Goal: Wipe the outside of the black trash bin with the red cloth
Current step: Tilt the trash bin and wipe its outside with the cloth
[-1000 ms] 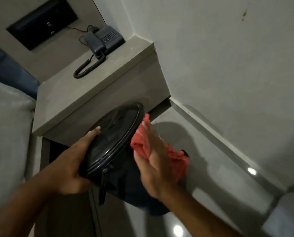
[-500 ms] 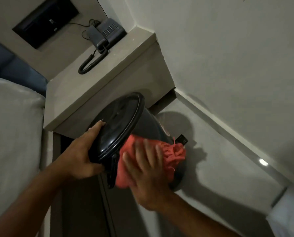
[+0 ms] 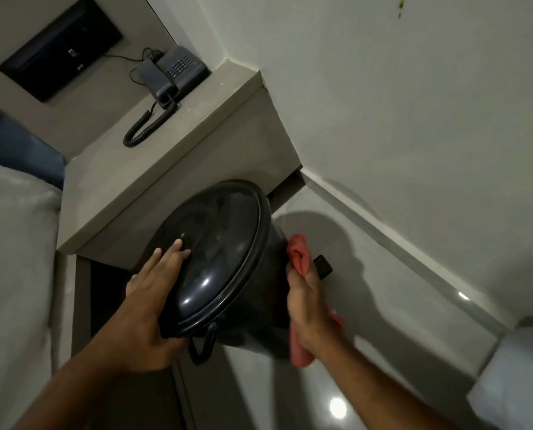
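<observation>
The round, glossy black plastic trash bin (image 3: 228, 268) tilts at frame centre. My left hand (image 3: 153, 305) lies open on its lid; my right hand (image 3: 305, 305) grips the crumpled red cloth (image 3: 297, 252). I should press firmly, sweeping around the side.

A corded telephone (image 3: 173, 76) sits on the grey ledge (image 3: 153, 169) — a dark wall panel (image 3: 60, 49) behind.

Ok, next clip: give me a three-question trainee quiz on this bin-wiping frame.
1. True or false: the left hand rests on the lid of the black trash bin.
2. Which hand holds the red cloth?
3. The telephone sits on: A) the floor B) the ledge C) the bed

Key: 1 true; 2 the right hand; 3 B.
</observation>
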The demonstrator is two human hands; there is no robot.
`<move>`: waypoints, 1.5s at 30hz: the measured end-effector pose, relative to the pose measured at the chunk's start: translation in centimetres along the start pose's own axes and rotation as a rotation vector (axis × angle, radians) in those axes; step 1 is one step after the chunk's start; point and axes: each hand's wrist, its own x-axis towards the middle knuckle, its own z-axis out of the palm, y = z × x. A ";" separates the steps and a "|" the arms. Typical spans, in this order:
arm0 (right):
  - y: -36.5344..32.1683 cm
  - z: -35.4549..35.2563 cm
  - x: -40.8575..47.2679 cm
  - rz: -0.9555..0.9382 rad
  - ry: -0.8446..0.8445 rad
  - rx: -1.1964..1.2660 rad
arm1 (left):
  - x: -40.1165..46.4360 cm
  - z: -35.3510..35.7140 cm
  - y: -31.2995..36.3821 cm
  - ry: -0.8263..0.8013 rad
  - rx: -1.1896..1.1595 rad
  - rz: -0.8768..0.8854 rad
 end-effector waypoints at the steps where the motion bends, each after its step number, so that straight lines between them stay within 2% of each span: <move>1: -0.4 0.5 -0.4 0.011 -0.049 0.072 | 0.3 0.1 0.0 -0.009 0.025 0.006; 3: -0.4 1.2 -1.2 0.037 -0.115 0.175 | 0.7 0.3 -0.4 -0.044 0.085 0.014; 5: -0.3 0.9 -1.3 0.056 -0.091 0.256 | 1.0 0.8 -1.2 -0.073 0.163 0.041; 9: 0.0 -1.2 -0.2 0.148 0.082 0.326 | 1.4 1.2 -3.5 -0.114 0.317 0.106; 12: 0.1 -3.9 1.4 0.258 0.287 0.213 | 2.6 -1.0 -4.7 -0.217 0.637 0.200; 14: 0.2 -6.0 2.9 0.251 0.392 0.177 | 3.3 -3.2 -4.5 -0.273 0.800 0.229; 15: 0.2 -6.8 3.7 0.234 0.434 0.173 | 3.7 -3.8 -3.8 -0.256 0.776 0.230; 17: 0.3 -8.2 4.8 0.209 0.484 0.162 | 4.5 -2.8 -0.9 -0.120 0.449 0.155; 19: 0.5 -8.7 5.2 0.199 0.484 0.141 | 6.4 0.0 3.3 0.013 0.093 -0.035; 20: 0.7 -8.8 5.3 0.195 0.492 0.137 | 7.5 1.4 5.2 0.052 0.038 -0.129; 22: 0.9 -8.8 5.2 0.194 0.501 0.144 | 9.1 3.2 7.3 0.037 0.153 -0.211; 25: 0.8 -8.4 5.0 0.190 0.438 0.151 | 8.3 3.0 5.4 -0.033 0.349 -0.097; 28: 0.7 -7.4 4.5 0.161 0.368 0.130 | 5.0 1.5 3.4 -0.107 0.208 -0.005; 30: 1.3 -6.5 3.8 0.150 0.319 0.091 | 3.7 1.6 3.7 0.036 0.087 -0.050; 32: 2.1 -5.7 3.3 0.145 0.284 0.053 | 4.2 2.4 5.1 0.124 0.118 -0.151; 36: 4.5 -4.8 2.3 0.203 0.200 0.022 | 5.8 4.0 6.5 0.088 0.256 -0.237; 41: 6.1 -5.8 2.0 0.297 0.144 0.041 | 4.3 3.7 5.3 0.131 0.186 -0.095; 43: 6.1 -6.2 1.8 0.333 0.121 0.040 | 3.2 2.9 4.5 0.179 0.069 -0.052; 45: 5.8 -6.6 1.9 0.293 0.118 -0.093 | 2.3 1.8 3.7 0.245 -0.125 -0.007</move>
